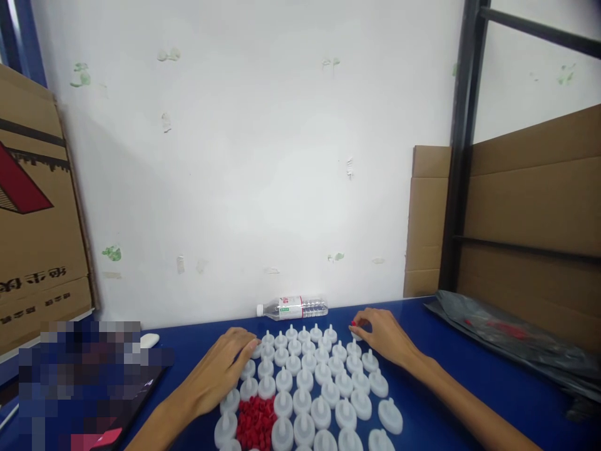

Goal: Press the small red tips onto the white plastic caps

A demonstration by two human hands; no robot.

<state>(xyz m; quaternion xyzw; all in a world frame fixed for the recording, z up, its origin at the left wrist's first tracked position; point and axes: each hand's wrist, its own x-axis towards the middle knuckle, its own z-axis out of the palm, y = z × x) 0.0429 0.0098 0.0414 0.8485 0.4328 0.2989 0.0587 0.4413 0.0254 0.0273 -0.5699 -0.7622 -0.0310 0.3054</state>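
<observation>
Capping step, as judged: the right hand (382,338) pinches a red cap (353,324) at the far right corner of the white nozzle pieces (305,379) arrayed on the blue tabletop (446,376), the left hand (224,371) rests released on their left edge; seating likely demands aligned downward pressure.

Open blue table (446,338) lies right of the packed white pieces (310,382), as far as the black bag (507,338). A lying water bottle (292,307) blocks the far strip by the wall (263,156); a dark flat device (134,407) crowds the near left.
</observation>
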